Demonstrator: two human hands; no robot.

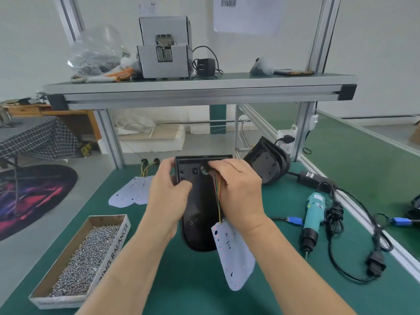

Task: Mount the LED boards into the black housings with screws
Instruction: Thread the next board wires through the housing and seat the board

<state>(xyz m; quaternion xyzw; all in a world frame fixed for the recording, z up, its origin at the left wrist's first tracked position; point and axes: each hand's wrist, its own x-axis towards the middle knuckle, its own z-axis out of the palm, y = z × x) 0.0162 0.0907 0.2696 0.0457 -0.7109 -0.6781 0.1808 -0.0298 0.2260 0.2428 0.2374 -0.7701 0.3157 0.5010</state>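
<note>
A black plastic housing (pixel 201 208), flat-topped and rounded at its lower end, is held above the green bench mat (pixel 181 280), its holed face toward the camera. The left hand (pixel 169 192) grips its left edge. The right hand (pixel 241 189) pinches thin coloured wires (pixel 217 196) by the round hole, and a pale lilac LED board (pixel 234 253) dangles from them. A cardboard box of screws (pixel 88 258) lies to the left and a teal electric screwdriver (pixel 312 214) to the right, with bare mat between.
</note>
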